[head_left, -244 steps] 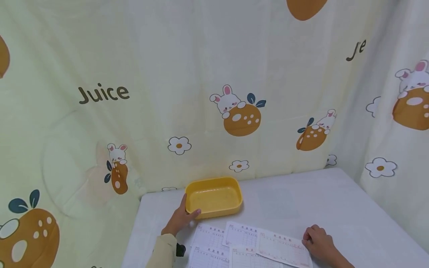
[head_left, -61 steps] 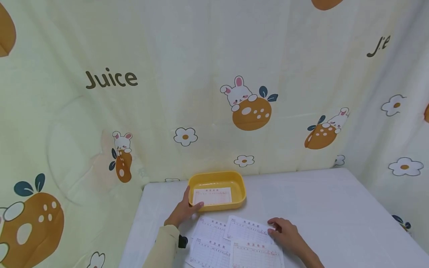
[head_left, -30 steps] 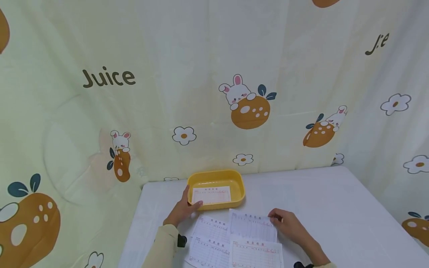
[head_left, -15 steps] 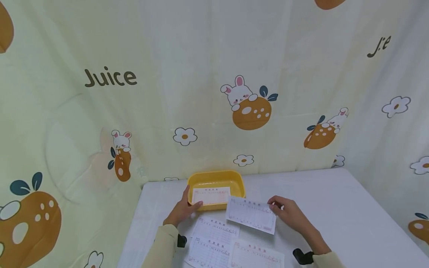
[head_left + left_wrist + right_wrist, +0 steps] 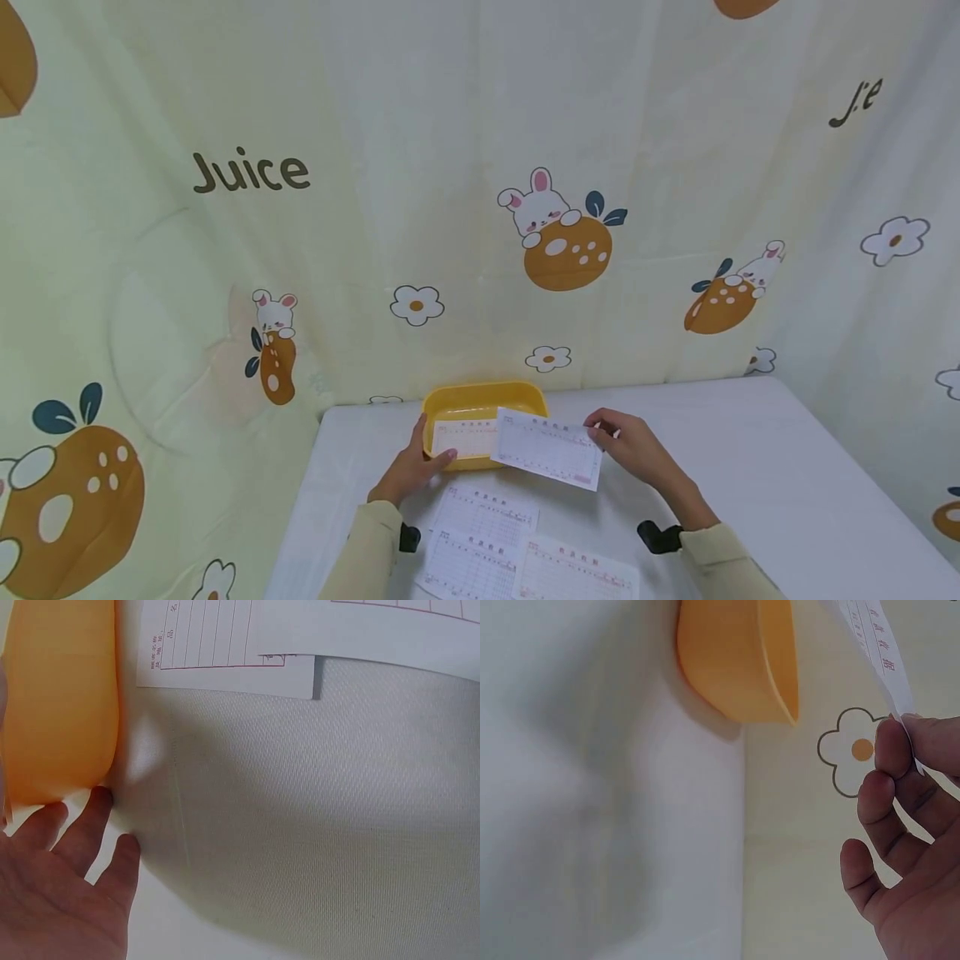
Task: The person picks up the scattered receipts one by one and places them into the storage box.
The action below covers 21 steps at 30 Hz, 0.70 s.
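Observation:
A yellow plastic tray stands at the back of the table, a receipt with red print lying inside it. My left hand grips the tray's left end, thumb over the front rim, fingers along the outer wall. Between thumb and fingertips my right hand pinches the right edge of another receipt. This slip is raised and tilted, and overlaps the tray's front right corner in the head view. In the right wrist view the held slip hangs out from the pinching fingers, beside the tray.
Closer to me, three receipts lie on the white table: one behind, one at front left and one at front right, partly overlapping. A printed curtain hangs directly behind the table.
My right hand has lifted one receipt off the group and carried it back and left toward the tray. Earlier, another receipt came into the then-bare tray. My left hand has stayed on the tray.

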### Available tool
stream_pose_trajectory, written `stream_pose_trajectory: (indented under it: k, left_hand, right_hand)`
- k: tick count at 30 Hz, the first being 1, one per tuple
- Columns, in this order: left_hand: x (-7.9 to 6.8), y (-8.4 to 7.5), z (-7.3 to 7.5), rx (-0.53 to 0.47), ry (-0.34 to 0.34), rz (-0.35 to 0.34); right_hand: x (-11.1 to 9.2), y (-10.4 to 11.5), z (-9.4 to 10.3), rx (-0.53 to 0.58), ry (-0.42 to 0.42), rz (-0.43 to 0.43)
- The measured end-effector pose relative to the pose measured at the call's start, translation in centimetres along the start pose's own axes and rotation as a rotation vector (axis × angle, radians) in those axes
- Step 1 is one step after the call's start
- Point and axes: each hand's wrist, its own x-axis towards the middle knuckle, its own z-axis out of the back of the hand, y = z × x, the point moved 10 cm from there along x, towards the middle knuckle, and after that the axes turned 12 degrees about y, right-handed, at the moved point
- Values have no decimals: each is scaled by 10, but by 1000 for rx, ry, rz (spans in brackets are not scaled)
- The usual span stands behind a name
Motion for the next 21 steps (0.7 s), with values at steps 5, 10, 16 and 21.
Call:
stream_pose_trajectory:
  k: [5,10,16,21]
  left_hand:
    - [2,2,1,9,-7,1]
    - [1,1,1,-24,0,6]
    - [7,7,-1,7,17,5]
    - [9,6,2,7,4,-19]
  right_hand:
    - [16,10,-4,5,15,11]
    - [33,26,-11,7,29,45]
    - [50,41,-26,0,49,63]
    - [67,58,-32,-35,49,99]
